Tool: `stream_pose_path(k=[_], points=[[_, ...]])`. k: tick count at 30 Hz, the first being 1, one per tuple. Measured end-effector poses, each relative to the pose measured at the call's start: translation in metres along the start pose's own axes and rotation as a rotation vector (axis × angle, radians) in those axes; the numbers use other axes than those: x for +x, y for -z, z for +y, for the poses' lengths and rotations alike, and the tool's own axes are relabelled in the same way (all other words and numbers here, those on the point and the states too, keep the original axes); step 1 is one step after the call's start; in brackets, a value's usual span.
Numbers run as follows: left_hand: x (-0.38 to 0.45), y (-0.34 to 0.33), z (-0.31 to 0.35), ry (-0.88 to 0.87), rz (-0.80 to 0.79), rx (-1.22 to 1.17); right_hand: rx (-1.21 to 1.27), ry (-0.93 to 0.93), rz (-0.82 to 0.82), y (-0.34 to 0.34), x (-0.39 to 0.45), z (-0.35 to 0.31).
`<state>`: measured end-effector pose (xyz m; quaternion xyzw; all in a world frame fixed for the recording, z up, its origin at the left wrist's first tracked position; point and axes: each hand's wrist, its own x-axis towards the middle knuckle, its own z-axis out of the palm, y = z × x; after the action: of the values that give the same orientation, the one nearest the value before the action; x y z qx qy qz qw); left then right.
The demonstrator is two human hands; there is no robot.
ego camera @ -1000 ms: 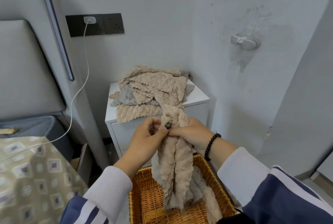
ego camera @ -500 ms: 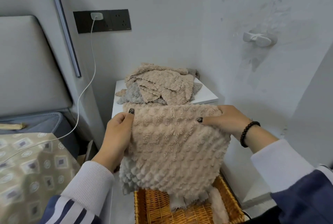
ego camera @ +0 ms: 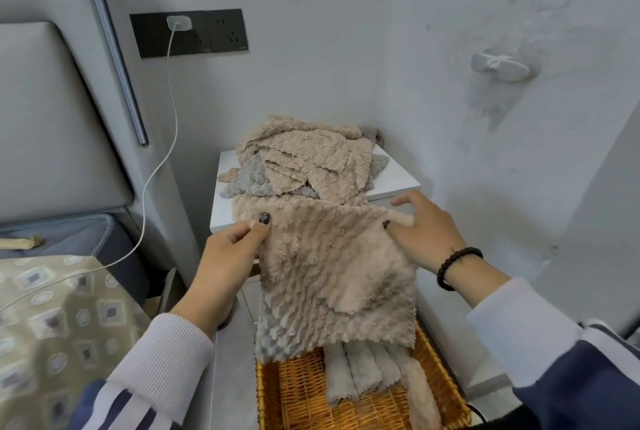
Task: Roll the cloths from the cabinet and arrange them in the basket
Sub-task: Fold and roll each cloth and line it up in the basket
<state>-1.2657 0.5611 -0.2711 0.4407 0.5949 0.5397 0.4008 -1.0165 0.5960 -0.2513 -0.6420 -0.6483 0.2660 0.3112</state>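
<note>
Two hands hold one beige cloth (ego camera: 332,273) spread by its top corners above the wicker basket (ego camera: 270,395), likely to flatten it for rolling. In the basket, nearest, lie about four rolled cloths (ego camera: 360,374), side by side to save room. The left hand (ego camera: 225,263) pinches the left corner between thumb and fingers; the right hand (ego camera: 426,232) pins the right corner with its thumb, fingers spread. Farther off, one heap of unrolled cloths (ego camera: 308,159) waits on the white cabinet (ego camera: 394,180).

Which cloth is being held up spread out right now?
The beige cloth pinched by both hands over the basket; the others lie heaped on the cabinet or rolled in the basket.
</note>
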Motion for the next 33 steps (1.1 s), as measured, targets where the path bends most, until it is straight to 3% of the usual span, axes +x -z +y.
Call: stream_pose_path(k=[11,14,18,21,25,33], points=[[-0.012,-0.046,0.003,0.003,-0.240,0.031,0.190,0.184,-0.308,-0.006,-0.014,-0.023],[-0.010,-0.051,0.003,0.000,-0.234,0.008,0.197,0.233,-0.363,-0.005,-0.013,-0.026],[-0.004,-0.055,0.003,0.020,-0.165,-0.003,0.362,0.048,-0.543,0.003,-0.011,-0.027],[-0.002,-0.057,0.006,0.032,-0.142,-0.016,0.287,0.094,-0.632,0.008,-0.008,-0.021],[0.003,-0.056,0.003,0.014,-0.154,-0.007,0.066,0.198,-0.568,0.008,-0.005,-0.009],[0.000,-0.056,-0.002,-0.032,-0.298,0.052,0.008,0.262,-0.421,0.001,-0.006,-0.004]])
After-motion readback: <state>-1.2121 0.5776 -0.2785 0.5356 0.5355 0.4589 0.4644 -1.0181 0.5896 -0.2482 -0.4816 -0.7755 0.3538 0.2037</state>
